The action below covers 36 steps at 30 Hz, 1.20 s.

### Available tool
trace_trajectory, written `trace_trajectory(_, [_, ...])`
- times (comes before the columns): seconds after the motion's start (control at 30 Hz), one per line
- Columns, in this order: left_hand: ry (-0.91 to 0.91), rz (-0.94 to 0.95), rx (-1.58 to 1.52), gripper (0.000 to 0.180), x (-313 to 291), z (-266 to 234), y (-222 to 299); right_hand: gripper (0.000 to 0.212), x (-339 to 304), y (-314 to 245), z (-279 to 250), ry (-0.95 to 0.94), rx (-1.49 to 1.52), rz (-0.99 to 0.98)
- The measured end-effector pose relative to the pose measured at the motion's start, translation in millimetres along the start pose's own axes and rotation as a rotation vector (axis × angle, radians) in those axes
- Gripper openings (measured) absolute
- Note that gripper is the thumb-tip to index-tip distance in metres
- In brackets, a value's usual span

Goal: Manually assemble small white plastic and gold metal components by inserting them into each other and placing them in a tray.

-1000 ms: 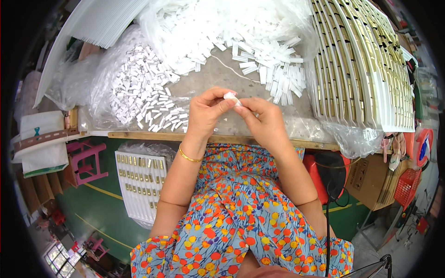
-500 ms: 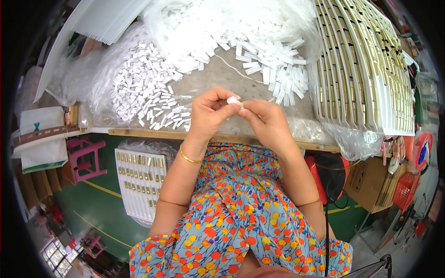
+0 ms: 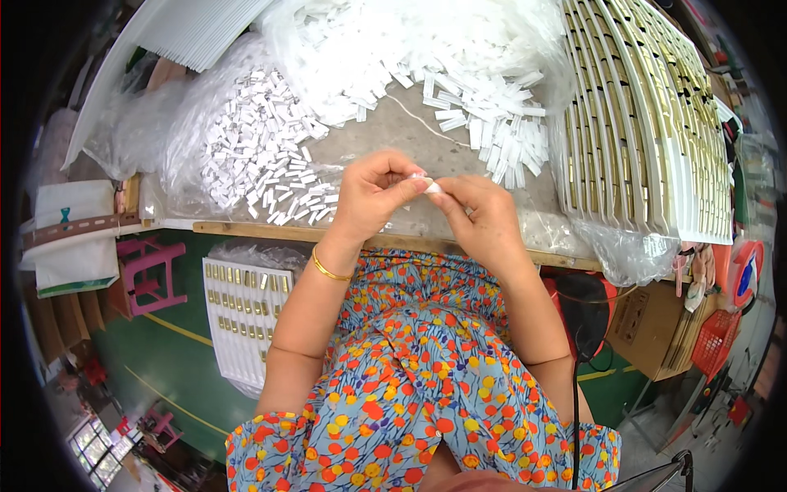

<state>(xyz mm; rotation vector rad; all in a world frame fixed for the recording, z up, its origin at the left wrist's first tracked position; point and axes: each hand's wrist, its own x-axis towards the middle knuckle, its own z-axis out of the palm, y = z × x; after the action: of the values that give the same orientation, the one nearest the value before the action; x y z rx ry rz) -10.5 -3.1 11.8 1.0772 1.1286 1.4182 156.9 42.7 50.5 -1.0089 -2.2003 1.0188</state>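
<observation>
Above the near part of the worktable, my left hand (image 3: 379,190) and my right hand (image 3: 481,215) meet fingertip to fingertip. Pinched between them is a small white plastic piece (image 3: 433,188), mostly covered by the fingers. Both hands are closed on it, thumbs against forefingers. To the left of my left hand lies a heap of short white pieces (image 3: 262,139), some scattered toward the table's front edge. Beyond my right hand, longer translucent white strips (image 3: 512,139) spill from a clear plastic bag (image 3: 410,37).
Trays of gold-coloured metal parts (image 3: 635,123) stand stacked on the right. Empty-looking white ribbed trays (image 3: 184,33) lie at the far left. Below the table's wooden edge (image 3: 279,233), a white tray with gold pieces (image 3: 246,328) sits at left, a pink stool (image 3: 154,275) beyond it.
The white piece has turned and shifted slightly right between my fingertips. Both hands stay together in nearly the same place. The whole view has shifted a little.
</observation>
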Motion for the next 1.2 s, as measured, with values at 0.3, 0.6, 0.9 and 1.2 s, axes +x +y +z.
trace_trajectory(0.3, [0.045, 0.055, -0.245, 0.014, -8.1, 0.5, -15.5, 0.015, -3.3, 10.0, 0.3, 0.061, 0.111, -0.035])
trace_trajectory(0.6, [-0.127, 0.115, 0.213, 0.017, 0.9, -3.4, 8.8, 0.013, -4.8, 5.7, -6.6, 0.078, -0.048, -0.184])
trace_trajectory(0.9, [-0.184, 0.051, 0.16, 0.014, -4.7, -3.0, 5.1, 0.012, -8.7, 9.5, -2.4, 0.142, 0.045, -0.251])
trace_trajectory(1.2, [-0.148, -0.421, 0.001, 0.013, -0.8, 11.4, 4.3, 0.017, 4.7, 29.8, -16.8, -0.149, 0.216, 0.214])
